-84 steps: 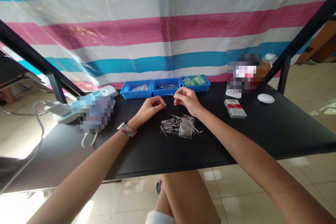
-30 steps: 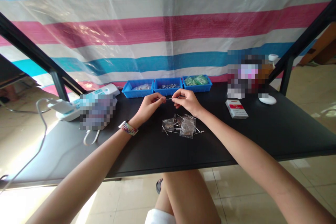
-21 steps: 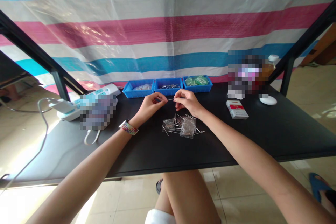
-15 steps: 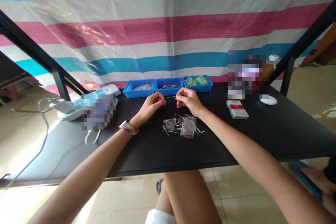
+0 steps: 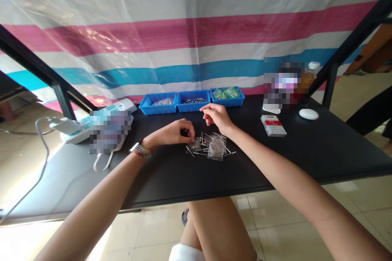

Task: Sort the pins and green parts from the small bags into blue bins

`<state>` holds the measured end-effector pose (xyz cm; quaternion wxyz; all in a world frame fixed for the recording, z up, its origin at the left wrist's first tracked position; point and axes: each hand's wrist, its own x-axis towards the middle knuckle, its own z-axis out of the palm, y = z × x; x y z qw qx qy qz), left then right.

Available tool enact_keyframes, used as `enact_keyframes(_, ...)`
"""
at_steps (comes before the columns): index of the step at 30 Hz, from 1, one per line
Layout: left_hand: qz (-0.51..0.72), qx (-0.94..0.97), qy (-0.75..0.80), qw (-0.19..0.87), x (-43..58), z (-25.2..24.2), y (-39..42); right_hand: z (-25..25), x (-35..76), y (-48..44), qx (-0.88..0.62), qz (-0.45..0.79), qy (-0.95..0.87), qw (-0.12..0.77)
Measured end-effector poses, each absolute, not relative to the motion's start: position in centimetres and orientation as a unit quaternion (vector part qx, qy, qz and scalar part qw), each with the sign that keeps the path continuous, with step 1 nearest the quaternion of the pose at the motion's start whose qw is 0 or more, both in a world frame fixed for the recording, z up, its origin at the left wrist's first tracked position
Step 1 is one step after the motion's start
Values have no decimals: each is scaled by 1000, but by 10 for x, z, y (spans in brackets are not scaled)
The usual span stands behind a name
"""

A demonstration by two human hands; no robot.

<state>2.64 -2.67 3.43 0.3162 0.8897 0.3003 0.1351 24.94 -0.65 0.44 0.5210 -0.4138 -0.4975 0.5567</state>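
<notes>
Metal pins [image 5: 199, 153] lie in a loose heap on the black table [image 5: 275, 159], mixed with small clear bags [image 5: 217, 147], just in front of our 2 hands. Our left hand [image 5: 173, 133] rests at the heap's left edge, its fingers [image 5: 190, 130] curled in with the tips pressed together; whether they pinch a pin is too small to tell. Our right hand [image 5: 217, 117] hovers just behind the heap, its fingers [image 5: 204, 109] drawn toward each other, and we cannot tell if they hold anything. Behind them, 3 blue trays [image 5: 193, 109] stand in a row. We judge the pins light, stiff, thin and smooth, lying flat and apt to slip or roll, so we would take 1 at mid-shaft between thumb and forefinger tips.
</notes>
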Motion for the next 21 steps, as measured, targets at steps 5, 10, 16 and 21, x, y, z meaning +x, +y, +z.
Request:
enact_keyframes(5,169,858,328,357,26,31,-24,3,250,-5,-418,551,-507,514)
enact_keyframes(10,257,778,358,448,27,32,-25,5,252,-6,-420,552,-515,504)
enact_keyframes(16,421,662,380,489,32,28,-24,13,251,-15,-368,570,-571,462)
enact_keyframes(21,457,625,388,500,35,26,-24,10,244,-19,-325,559,-612,455)
